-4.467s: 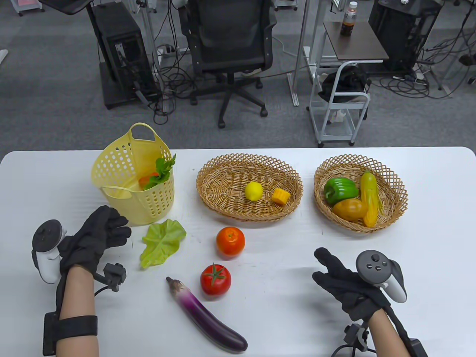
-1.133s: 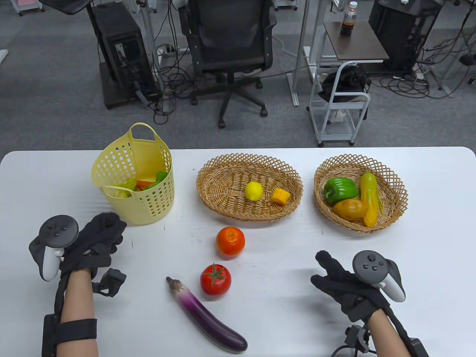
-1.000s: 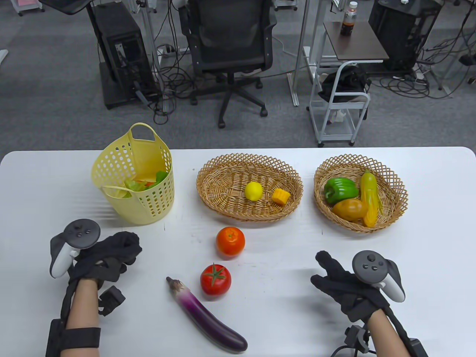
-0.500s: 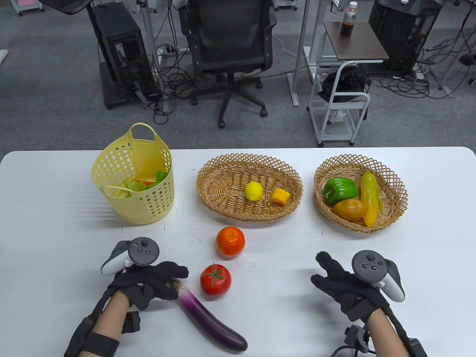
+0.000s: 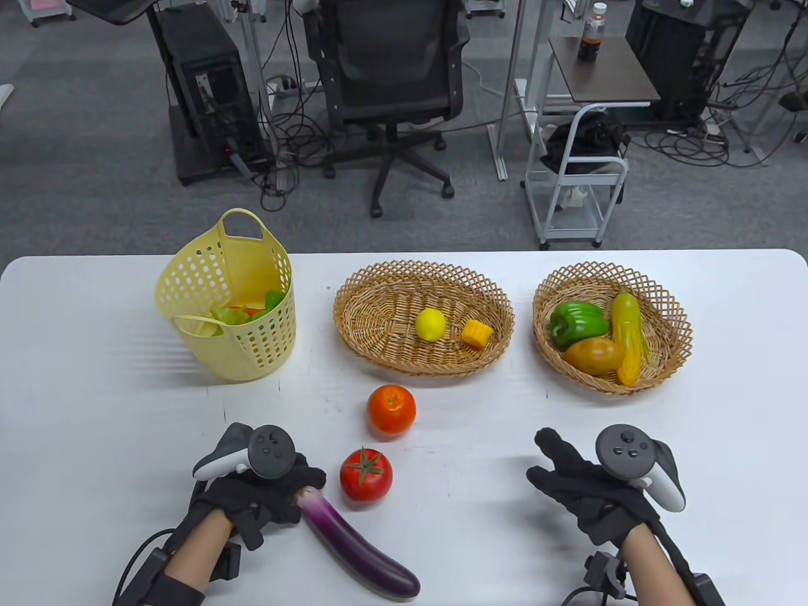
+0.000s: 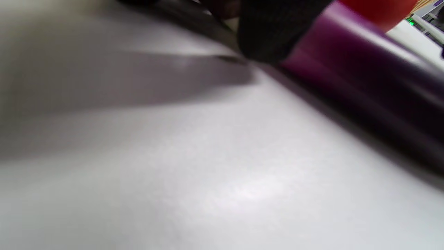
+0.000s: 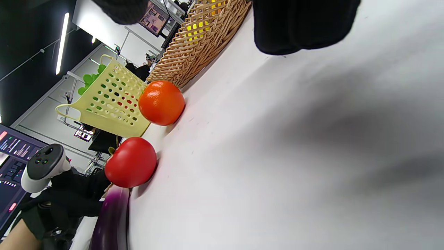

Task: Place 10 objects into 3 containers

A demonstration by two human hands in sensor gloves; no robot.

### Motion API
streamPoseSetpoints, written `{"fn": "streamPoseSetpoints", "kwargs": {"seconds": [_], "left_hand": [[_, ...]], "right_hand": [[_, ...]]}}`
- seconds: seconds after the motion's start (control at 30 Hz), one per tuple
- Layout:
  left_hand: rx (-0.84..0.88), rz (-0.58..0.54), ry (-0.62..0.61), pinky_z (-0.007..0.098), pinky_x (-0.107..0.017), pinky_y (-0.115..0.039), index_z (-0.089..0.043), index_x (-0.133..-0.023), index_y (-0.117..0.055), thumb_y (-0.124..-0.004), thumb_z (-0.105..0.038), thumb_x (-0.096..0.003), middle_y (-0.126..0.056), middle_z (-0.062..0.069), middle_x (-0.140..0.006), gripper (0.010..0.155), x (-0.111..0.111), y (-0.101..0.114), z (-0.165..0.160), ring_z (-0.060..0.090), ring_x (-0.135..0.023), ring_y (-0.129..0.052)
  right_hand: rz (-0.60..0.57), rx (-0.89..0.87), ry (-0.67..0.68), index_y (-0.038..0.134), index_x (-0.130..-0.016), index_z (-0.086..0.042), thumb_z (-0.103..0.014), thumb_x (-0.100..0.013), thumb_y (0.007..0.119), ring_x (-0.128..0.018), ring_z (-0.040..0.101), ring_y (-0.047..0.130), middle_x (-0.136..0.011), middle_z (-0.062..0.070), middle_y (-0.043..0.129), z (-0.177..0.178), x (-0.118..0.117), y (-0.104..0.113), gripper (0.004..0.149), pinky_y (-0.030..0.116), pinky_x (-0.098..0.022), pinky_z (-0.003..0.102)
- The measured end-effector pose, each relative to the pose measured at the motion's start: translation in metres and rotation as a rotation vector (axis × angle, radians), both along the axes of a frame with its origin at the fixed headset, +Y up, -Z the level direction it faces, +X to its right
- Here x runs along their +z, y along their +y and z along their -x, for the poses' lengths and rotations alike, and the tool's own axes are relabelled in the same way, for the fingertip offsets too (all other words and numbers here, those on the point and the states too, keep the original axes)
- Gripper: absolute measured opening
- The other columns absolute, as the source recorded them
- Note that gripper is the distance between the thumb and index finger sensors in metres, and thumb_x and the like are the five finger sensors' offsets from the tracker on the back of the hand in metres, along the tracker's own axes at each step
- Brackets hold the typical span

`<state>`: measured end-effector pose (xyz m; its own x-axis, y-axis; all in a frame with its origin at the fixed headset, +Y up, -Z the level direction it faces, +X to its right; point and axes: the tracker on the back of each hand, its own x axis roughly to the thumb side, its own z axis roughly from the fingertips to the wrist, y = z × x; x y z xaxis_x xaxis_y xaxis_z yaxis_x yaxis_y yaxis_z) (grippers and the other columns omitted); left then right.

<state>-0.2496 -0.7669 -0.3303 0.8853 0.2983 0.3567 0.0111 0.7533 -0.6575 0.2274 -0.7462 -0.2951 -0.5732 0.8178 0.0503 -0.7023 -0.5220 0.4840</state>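
Observation:
A purple eggplant (image 5: 360,549) lies on the white table near the front edge. My left hand (image 5: 302,491) grips its stem end, with the fingers curled over it. In the left wrist view a gloved fingertip (image 6: 277,31) touches the eggplant (image 6: 364,90). A red tomato (image 5: 366,475) and an orange (image 5: 391,409) sit just right of that hand. My right hand (image 5: 555,464) rests open and empty on the table at the front right. The yellow plastic basket (image 5: 252,360) holds leafy greens. The middle wicker basket (image 5: 379,278) holds a lemon (image 5: 430,324) and a corn piece (image 5: 476,333).
The right wicker basket (image 5: 675,328) holds a green pepper (image 5: 577,320), a corn cob (image 5: 628,334) and a brownish-yellow fruit (image 5: 593,355). The right wrist view shows the tomato (image 7: 130,161), the orange (image 7: 161,102) and the yellow basket (image 7: 107,104). An office chair stands beyond the table's far edge.
The lettuce leaf went from the table into the yellow basket. My left hand then moved right and toward me to the eggplant's stem end and closed on it. My right hand stayed put.

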Motion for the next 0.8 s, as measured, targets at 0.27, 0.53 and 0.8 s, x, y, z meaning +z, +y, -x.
{"fn": "streamPoseSetpoints", "kwargs": {"seconds": [0.27, 0.53, 0.8], "left_hand": [[-0.015, -0.117, -0.053, 0.050, -0.074, -0.052, -0.048, -0.102, -0.049, -0.084, -0.034, -0.0537, -0.038, -0.006, -0.114, 0.061, 0.001, 0.000, -0.001, 0.031, -0.104, -0.034], [0.082, -0.160, -0.083, 0.050, -0.076, -0.052, -0.047, -0.098, -0.056, -0.089, -0.036, -0.0490, -0.051, -0.010, -0.110, 0.060, 0.006, 0.000, 0.009, 0.022, -0.104, -0.045], [0.282, -0.060, -0.084, 0.056, -0.078, -0.046, -0.045, -0.097, -0.060, -0.091, -0.037, -0.0482, -0.055, -0.009, -0.108, 0.059, 0.010, 0.001, 0.018, 0.023, -0.104, -0.051]], "right_hand": [[0.020, -0.024, 0.010, 0.016, -0.112, -0.006, -0.049, -0.063, 0.056, -0.088, 0.050, 0.067, -0.114, 0.032, 0.024, 0.000, 0.000, -0.001, 0.076, 0.067, -0.063, 0.057], [0.023, -0.028, 0.010, 0.016, -0.112, -0.006, -0.049, -0.063, 0.056, -0.087, 0.051, 0.068, -0.114, 0.032, 0.025, 0.000, -0.001, -0.002, 0.076, 0.067, -0.063, 0.056], [0.025, -0.028, 0.005, 0.015, -0.112, -0.005, -0.049, -0.063, 0.055, -0.087, 0.051, 0.067, -0.114, 0.032, 0.024, 0.000, -0.001, -0.002, 0.076, 0.066, -0.063, 0.057]]}}
